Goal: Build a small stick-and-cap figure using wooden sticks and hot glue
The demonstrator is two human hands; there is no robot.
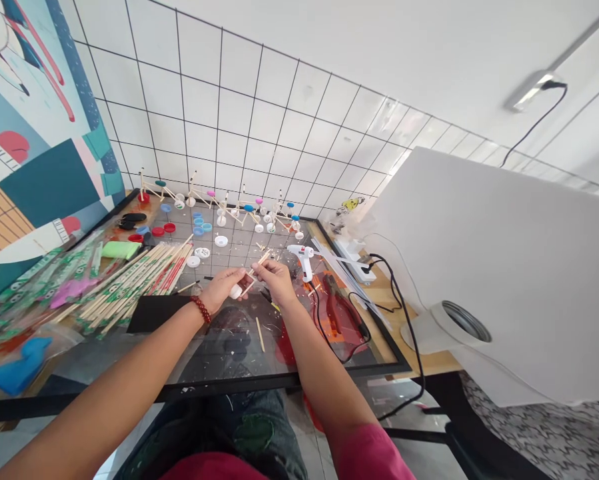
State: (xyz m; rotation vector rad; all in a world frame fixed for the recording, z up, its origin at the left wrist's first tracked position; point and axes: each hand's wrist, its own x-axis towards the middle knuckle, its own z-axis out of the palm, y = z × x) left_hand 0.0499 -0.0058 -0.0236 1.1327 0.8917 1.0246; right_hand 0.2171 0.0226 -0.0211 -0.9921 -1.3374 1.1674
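Observation:
Over the middle of the glass-topped table, my left hand (222, 292) is closed on thin wooden sticks (263, 258) with a white bottle cap (236, 291) at their lower end. My right hand (278, 281) pinches the same sticks from the other side, its fingertips close to those of my left hand. Whether the cap is fixed to the sticks cannot be made out. A white hot glue gun (305, 262) stands just right of my right hand. One short loose stick (260, 334) lies on the glass nearer to me.
At the left lie many wrapped and bare chopsticks (134, 280). Small stick models with cap wheels (249, 209) line the back beside blue caps (199, 224) and red caps (169, 228). Red-handled pliers (336, 303), a black cord (414, 327) and a power strip (362, 263) occupy the right.

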